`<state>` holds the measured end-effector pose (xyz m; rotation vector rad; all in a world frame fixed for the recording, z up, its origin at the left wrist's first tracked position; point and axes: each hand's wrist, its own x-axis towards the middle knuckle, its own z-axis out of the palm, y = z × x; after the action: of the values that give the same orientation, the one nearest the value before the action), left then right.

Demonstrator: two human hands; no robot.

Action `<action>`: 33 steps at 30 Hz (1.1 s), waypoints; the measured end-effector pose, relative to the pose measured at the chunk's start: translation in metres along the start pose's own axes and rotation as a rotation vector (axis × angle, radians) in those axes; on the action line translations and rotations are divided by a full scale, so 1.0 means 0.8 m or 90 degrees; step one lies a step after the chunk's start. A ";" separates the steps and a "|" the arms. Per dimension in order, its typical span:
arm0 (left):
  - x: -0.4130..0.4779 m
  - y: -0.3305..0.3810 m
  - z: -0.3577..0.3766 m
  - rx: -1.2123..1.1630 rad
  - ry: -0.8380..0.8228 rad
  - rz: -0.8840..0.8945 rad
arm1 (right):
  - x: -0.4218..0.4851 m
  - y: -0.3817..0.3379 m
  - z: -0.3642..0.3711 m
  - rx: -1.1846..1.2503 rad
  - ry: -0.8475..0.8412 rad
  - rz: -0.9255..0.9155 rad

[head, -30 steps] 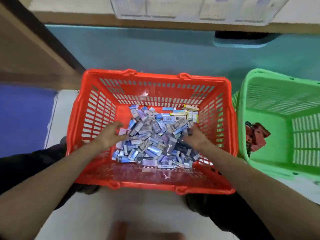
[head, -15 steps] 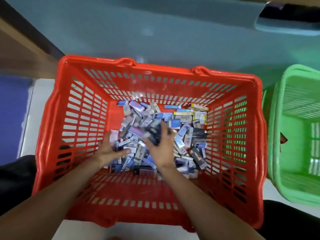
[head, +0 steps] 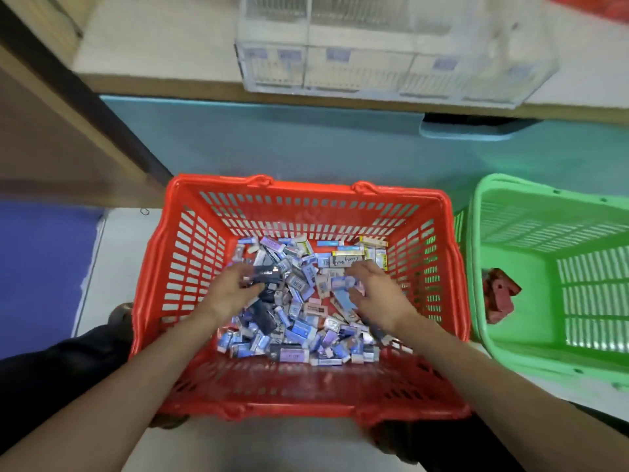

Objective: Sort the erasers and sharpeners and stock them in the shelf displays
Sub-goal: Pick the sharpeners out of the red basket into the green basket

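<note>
Gripping dark boxes (head: pixel 267 274): left hand (head: pixel 231 296), fingers curled round. Right hand (head: pixel 381 298) on blurred eraser pile (head: pixel 299 323), fingers' hold unclear.

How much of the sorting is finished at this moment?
Done: few red pieces in the green basket. In hand: left hand grips a dark pack; right hand touches the pile. Left: that big pile in the red basket, and the shelf display.

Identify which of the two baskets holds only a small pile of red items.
The green basket, right of the red basket: the red one holds blue, purple and black packs instead.
</note>
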<state>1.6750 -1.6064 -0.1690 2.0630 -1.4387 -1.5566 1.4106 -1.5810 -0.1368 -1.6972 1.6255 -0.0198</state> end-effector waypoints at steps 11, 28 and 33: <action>-0.083 0.273 0.134 0.077 -0.134 0.366 | -0.177 0.088 -0.218 0.017 0.149 0.058; -0.082 0.286 0.298 0.234 0.023 0.317 | -0.262 0.256 -0.094 1.078 0.517 0.575; -0.058 0.298 0.341 0.260 -0.030 0.356 | -0.262 0.291 -0.099 1.041 0.689 0.641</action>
<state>1.3151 -1.5899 -0.1064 1.5762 -2.2517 -1.1567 1.1351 -1.4152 -0.1022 0.5673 1.8843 -1.4595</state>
